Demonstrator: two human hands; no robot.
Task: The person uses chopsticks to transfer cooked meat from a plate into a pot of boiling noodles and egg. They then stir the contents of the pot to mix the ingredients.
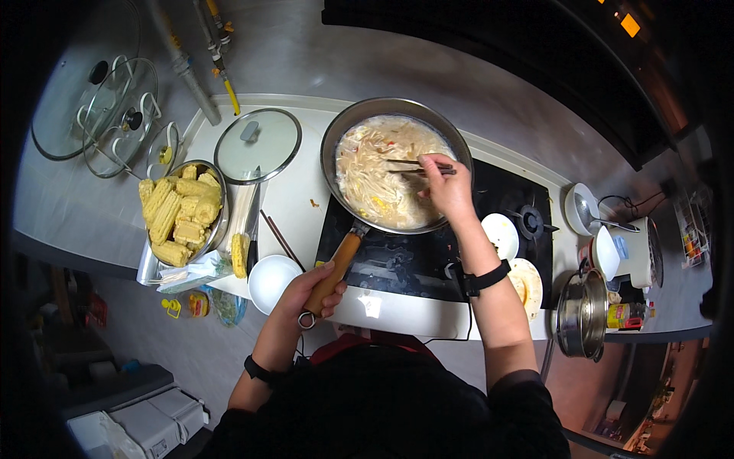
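My left hand (309, 290) is wrapped around the wooden handle (338, 267) of a deep frying pan (344, 135) on the stove. Pale noodle-like strands in a cloudy broth (378, 166) fill the pan, with yellow and red bits among them. Over the pan's right side, my right hand (447, 186) grips a pair of dark chopsticks (404, 166), whose tips reach down to the food. A white bowl (276, 281) stands just left of my left hand, and another pair of chopsticks (281, 236) lies against it.
Corn cobs (183, 206) fill a metal bowl at left, near a knife (253, 246) and a glass lid (258, 146). More lids (123, 123) stand in a rack. Right of the pan are used plates (527, 287), a gas burner (530, 221) and a steel pot (582, 315).
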